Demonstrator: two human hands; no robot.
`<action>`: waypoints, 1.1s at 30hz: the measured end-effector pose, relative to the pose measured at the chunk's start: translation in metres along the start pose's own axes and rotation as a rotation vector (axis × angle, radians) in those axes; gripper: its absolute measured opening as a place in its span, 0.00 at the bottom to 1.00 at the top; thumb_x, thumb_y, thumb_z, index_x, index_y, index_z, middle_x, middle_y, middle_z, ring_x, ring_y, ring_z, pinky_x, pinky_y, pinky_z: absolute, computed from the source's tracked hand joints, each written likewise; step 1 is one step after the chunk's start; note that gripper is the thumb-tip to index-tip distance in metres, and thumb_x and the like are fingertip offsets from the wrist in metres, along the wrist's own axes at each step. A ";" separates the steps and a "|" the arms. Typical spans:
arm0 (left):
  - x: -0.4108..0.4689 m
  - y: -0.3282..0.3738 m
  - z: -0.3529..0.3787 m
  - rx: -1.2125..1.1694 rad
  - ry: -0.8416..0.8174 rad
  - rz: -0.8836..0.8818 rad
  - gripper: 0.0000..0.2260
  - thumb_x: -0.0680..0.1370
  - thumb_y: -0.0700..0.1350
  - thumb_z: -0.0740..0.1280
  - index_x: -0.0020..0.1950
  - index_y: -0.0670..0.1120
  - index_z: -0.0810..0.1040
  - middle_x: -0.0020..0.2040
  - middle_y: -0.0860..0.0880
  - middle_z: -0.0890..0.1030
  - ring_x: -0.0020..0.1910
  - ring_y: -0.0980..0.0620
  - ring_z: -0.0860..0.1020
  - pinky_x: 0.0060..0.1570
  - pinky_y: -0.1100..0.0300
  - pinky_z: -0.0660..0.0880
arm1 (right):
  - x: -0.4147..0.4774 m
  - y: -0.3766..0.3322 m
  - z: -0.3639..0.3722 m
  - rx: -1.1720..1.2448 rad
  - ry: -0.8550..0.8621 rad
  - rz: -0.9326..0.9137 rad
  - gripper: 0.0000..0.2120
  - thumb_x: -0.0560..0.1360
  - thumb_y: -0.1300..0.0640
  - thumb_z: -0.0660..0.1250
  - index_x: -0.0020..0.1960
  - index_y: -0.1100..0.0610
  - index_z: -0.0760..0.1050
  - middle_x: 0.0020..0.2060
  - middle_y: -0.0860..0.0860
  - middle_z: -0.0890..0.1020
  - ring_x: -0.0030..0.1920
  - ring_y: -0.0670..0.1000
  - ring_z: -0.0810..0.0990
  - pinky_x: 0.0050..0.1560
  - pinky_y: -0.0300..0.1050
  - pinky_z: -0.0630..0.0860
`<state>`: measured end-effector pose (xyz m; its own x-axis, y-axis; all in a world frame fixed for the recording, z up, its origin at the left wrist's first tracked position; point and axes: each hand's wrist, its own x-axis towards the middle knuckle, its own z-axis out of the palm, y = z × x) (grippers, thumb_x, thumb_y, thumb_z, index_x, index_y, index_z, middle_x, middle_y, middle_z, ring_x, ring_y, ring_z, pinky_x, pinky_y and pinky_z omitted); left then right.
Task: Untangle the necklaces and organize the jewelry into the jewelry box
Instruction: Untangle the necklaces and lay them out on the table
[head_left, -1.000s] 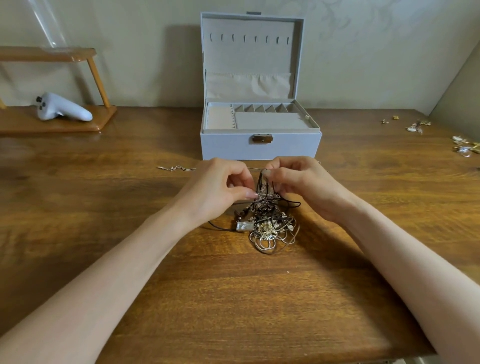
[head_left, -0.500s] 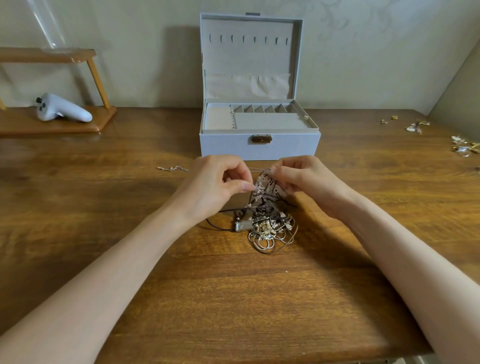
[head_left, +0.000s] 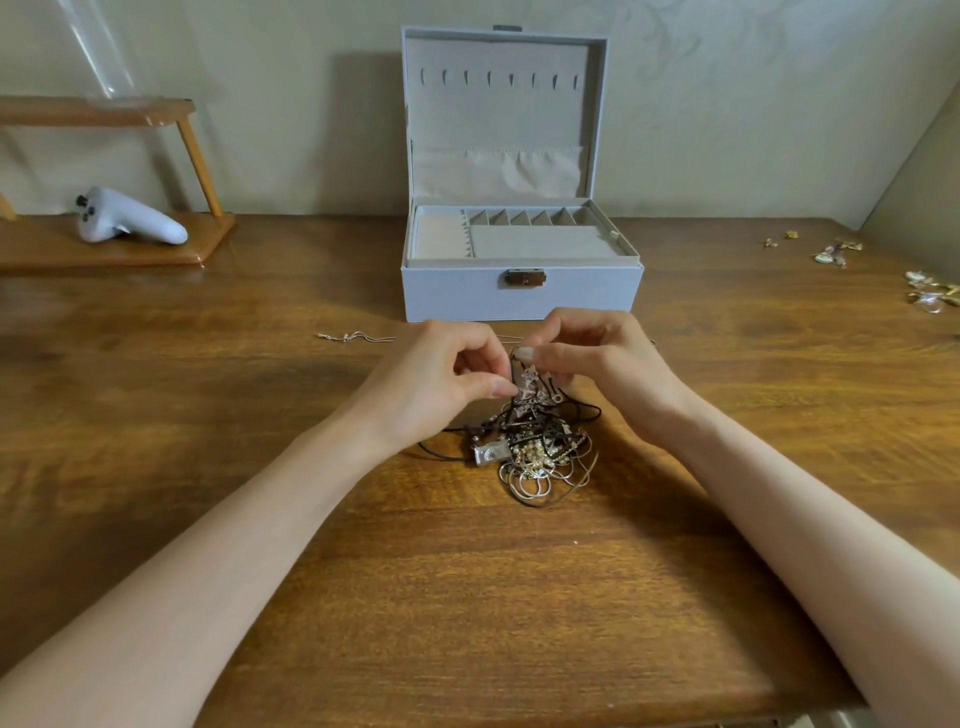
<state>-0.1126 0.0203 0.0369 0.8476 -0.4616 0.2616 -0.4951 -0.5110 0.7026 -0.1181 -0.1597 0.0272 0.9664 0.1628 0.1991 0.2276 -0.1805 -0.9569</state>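
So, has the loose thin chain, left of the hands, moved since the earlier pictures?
No. The thin chain lies in the same spot as before, just left of the front left corner of the jewelry box.

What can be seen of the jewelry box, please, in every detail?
The jewelry box is pale grey and rectangular, standing on the wooden table. Its open lid stands upright, with a hook row and a gathered pocket. The beige-lined tray has small compartments, seemingly empty. A metal latch sits in front.
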 end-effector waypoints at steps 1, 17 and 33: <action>0.000 -0.001 0.000 0.000 0.000 -0.005 0.06 0.71 0.42 0.73 0.36 0.50 0.79 0.33 0.56 0.78 0.34 0.65 0.73 0.36 0.74 0.68 | 0.000 0.000 0.000 0.003 0.006 -0.010 0.04 0.69 0.62 0.71 0.36 0.60 0.77 0.32 0.59 0.75 0.32 0.52 0.68 0.34 0.42 0.62; 0.003 -0.007 -0.004 -0.018 0.051 -0.046 0.04 0.70 0.45 0.74 0.37 0.50 0.80 0.35 0.54 0.81 0.36 0.58 0.75 0.44 0.58 0.73 | -0.001 -0.003 -0.003 -0.142 -0.038 -0.063 0.08 0.64 0.56 0.75 0.42 0.56 0.80 0.40 0.59 0.83 0.41 0.55 0.76 0.47 0.57 0.74; 0.005 -0.009 -0.008 -0.299 0.105 -0.240 0.02 0.72 0.40 0.71 0.40 0.45 0.80 0.34 0.51 0.80 0.31 0.64 0.76 0.35 0.75 0.73 | -0.003 -0.014 -0.028 -0.313 -0.084 -0.062 0.05 0.71 0.61 0.68 0.44 0.56 0.81 0.36 0.47 0.82 0.34 0.44 0.73 0.34 0.34 0.68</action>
<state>-0.1024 0.0287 0.0370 0.9550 -0.2702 0.1222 -0.2167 -0.3544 0.9096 -0.1208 -0.1852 0.0457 0.9391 0.2602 0.2243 0.3242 -0.4548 -0.8295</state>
